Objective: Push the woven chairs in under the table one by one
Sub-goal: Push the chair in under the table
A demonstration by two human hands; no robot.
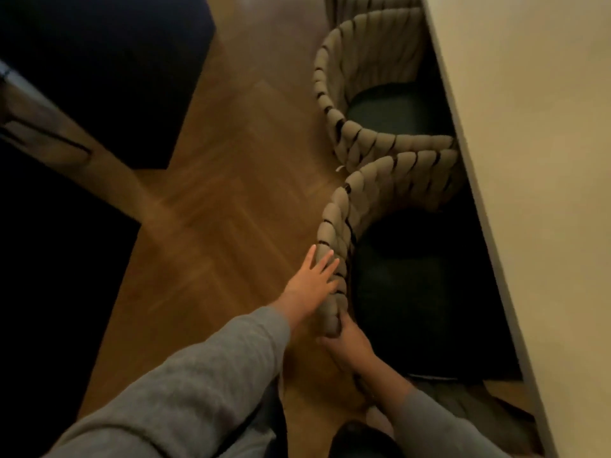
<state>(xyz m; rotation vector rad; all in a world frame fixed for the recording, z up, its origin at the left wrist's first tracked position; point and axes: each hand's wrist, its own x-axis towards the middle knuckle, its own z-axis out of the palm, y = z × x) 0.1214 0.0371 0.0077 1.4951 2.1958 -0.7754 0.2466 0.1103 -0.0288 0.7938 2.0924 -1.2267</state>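
Two woven chairs with beige braided backs and dark seat cushions stand along the left edge of the pale table (529, 160). The nearer woven chair (344, 206) has its seat partly under the tabletop. My left hand (312, 280) lies flat with straight fingers against the outside of its curved back. My right hand (344, 342) grips the same back rim lower down, fingers curled round the braid. The farther woven chair (363, 94) sits tucked close to the table, its back touching the nearer one's.
Herringbone wooden floor (231, 193) stretches to the left of the chairs. Dark furniture (109, 61) fills the upper left and a dark mass the left edge. A third woven chair back (363, 4) shows at the top edge.
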